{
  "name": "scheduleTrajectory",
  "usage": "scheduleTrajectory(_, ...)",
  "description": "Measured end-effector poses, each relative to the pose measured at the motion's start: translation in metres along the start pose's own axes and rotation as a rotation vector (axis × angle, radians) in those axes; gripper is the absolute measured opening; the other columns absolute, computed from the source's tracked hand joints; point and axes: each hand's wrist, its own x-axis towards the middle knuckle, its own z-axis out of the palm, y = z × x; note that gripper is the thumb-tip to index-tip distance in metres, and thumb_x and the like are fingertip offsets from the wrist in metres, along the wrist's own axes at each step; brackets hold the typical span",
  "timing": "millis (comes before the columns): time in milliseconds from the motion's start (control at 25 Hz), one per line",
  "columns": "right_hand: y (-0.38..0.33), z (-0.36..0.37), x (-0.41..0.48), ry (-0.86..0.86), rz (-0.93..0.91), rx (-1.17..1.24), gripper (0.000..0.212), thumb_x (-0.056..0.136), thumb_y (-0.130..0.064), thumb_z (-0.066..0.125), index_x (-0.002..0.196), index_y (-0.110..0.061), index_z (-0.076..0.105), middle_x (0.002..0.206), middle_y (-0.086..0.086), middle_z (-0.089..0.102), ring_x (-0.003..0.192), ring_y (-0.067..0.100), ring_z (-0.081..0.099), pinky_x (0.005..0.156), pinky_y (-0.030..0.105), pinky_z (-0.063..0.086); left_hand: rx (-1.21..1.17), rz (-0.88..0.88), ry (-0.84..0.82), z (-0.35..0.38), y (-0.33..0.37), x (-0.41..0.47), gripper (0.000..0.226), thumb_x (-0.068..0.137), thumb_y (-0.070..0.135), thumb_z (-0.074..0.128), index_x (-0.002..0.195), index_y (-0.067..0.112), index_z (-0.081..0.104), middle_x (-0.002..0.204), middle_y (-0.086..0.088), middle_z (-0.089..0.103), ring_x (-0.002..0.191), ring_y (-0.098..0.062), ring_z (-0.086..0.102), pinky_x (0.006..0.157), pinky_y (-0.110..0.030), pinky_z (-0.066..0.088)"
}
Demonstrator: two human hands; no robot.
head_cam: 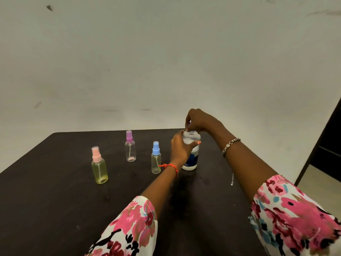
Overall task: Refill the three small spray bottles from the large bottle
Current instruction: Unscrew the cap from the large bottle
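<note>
A large clear bottle (192, 159) with a blue label stands upright on the dark table (55, 191), towards the back right. My left hand (180, 147) grips its upper body. My right hand (200, 120) comes down from above and pinches the blue cap at its neck. Three small spray bottles stand upright to the left, all capped: a yellowish one with a pink cap (99, 166), a clear one with a purple cap (130, 146) and a clear one with a blue cap (156, 157), which is right beside my left wrist.
A plain wall runs behind the table's far edge. A dark door frame (324, 145) and pale floor show at the right. Bare table surface lies in front of the bottles and between my forearms.
</note>
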Motion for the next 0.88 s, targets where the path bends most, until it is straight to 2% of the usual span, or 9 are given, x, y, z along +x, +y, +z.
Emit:
scheduleTrajectory(80, -0.001, -0.006, -0.003, -0.037, -0.018, 0.037, 0.028, 0.08, -0.015, 0.068, 0.102, 0.003, 0.064, 0.091, 0.01, 0.058, 0.072, 0.022, 0.055, 0.051, 0.019, 0.039, -0.006, -0.009, 0.0, 0.001, 0.001, 0.0, 0.056, 0.072, 0.022, 0.076, 0.12, 0.005, 0.053, 0.123, -0.013, 0.059, 0.116, -0.024, 0.053, 0.089, -0.024, 0.041)
scheduleTrajectory(160, -0.001, -0.003, -0.003, 0.034, -0.012, 0.022, 0.033, 0.083, -0.031, 0.064, 0.09, 0.0, 0.057, 0.099, 0.013, 0.055, 0.069, 0.02, 0.048, 0.051, 0.021, 0.034, -0.005, -0.019, -0.006, 0.001, 0.0, 0.001, 0.057, 0.073, 0.023, 0.076, 0.121, 0.006, 0.052, 0.124, -0.014, 0.058, 0.117, -0.025, 0.053, 0.091, -0.026, 0.042)
scheduleTrajectory(240, 0.0, 0.001, -0.002, 0.093, 0.006, -0.058, 0.028, 0.086, -0.026, 0.061, 0.081, -0.003, 0.046, 0.105, 0.016, 0.055, 0.073, 0.021, 0.046, 0.054, 0.025, 0.033, 0.016, -0.028, -0.011, 0.001, -0.001, 0.001, 0.059, 0.073, 0.025, 0.076, 0.122, 0.006, 0.051, 0.126, -0.014, 0.057, 0.119, -0.026, 0.051, 0.095, -0.031, 0.042)
scheduleTrajectory(360, 0.0, -0.002, 0.003, -0.029, 0.002, -0.024, 0.017, 0.081, -0.006, 0.06, 0.095, 0.003, 0.061, 0.093, 0.014, 0.06, 0.063, 0.017, 0.05, 0.053, 0.023, 0.038, 0.026, -0.05, -0.012, 0.001, -0.003, 0.001, 0.064, 0.072, 0.027, 0.076, 0.127, 0.006, 0.048, 0.13, -0.013, 0.054, 0.122, -0.026, 0.048, 0.1, -0.034, 0.041)
scheduleTrajectory(440, -0.002, -0.005, 0.0, -0.047, -0.012, 0.018, 0.025, 0.082, -0.016, 0.063, 0.101, 0.001, 0.063, 0.091, 0.009, 0.056, 0.066, 0.016, 0.052, 0.058, 0.023, 0.041, 0.027, -0.058, -0.01, 0.002, -0.003, 0.002, 0.065, 0.072, 0.028, 0.076, 0.127, 0.007, 0.048, 0.131, -0.013, 0.054, 0.123, -0.026, 0.048, 0.101, -0.035, 0.041)
scheduleTrajectory(520, -0.001, 0.001, -0.002, 0.061, 0.003, -0.022, 0.036, 0.086, -0.031, 0.061, 0.1, 0.001, 0.056, 0.098, 0.011, 0.053, 0.081, 0.024, 0.053, 0.067, 0.029, 0.039, 0.033, -0.042, -0.012, 0.002, -0.004, 0.003, 0.061, 0.073, 0.027, 0.076, 0.124, 0.007, 0.05, 0.128, -0.013, 0.056, 0.121, -0.026, 0.05, 0.099, -0.034, 0.042)
scheduleTrajectory(680, 0.002, 0.008, 0.003, 0.057, 0.038, 0.015, 0.022, 0.082, -0.009, 0.058, 0.095, 0.01, 0.058, 0.103, 0.023, 0.064, 0.084, 0.033, 0.061, 0.064, 0.031, 0.04, 0.051, -0.027, -0.015, 0.001, -0.004, 0.002, 0.062, 0.073, 0.028, 0.075, 0.124, 0.005, 0.05, 0.127, -0.014, 0.056, 0.121, -0.027, 0.049, 0.099, -0.035, 0.042)
scheduleTrajectory(760, 0.003, 0.0, 0.003, 0.037, 0.032, 0.106, 0.021, 0.076, 0.001, 0.054, 0.09, 0.015, 0.062, 0.094, 0.031, 0.066, 0.069, 0.03, 0.059, 0.057, 0.029, 0.041, 0.048, -0.032, -0.016, 0.002, -0.005, 0.003, 0.064, 0.073, 0.028, 0.076, 0.126, 0.005, 0.049, 0.13, -0.014, 0.054, 0.123, -0.026, 0.048, 0.101, -0.036, 0.042)
scheduleTrajectory(880, 0.006, -0.009, -0.007, 0.153, 0.02, 0.267, 0.022, 0.073, 0.007, 0.051, 0.09, 0.013, 0.063, 0.074, 0.02, 0.063, 0.057, 0.023, 0.053, 0.046, 0.02, 0.042, 0.06, -0.043, -0.025, 0.002, -0.005, 0.002, 0.066, 0.072, 0.03, 0.076, 0.127, 0.006, 0.048, 0.131, -0.012, 0.054, 0.123, -0.026, 0.048, 0.104, -0.041, 0.043)
